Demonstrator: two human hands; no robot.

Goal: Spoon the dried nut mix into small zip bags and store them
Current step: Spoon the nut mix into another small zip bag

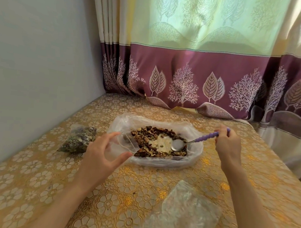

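The dried nut mix (149, 137) lies in a ring on a plate wrapped in a clear plastic bag (193, 159) at the table's middle. My left hand (102, 151) holds a small clear zip bag (127, 141) open at the plate's left edge, a few nuts inside it. My right hand (228, 142) grips the purple handle of a metal spoon (178, 145), whose empty bowl rests in the mix on the plate's right side. A filled zip bag of nuts (79, 140) lies on the table to the left.
A gold floral tablecloth (121, 193) covers the table. Several empty clear zip bags (182, 216) lie in a pile near the front, between my forearms. A wall stands on the left and a purple-bordered curtain (203, 78) hangs behind the table.
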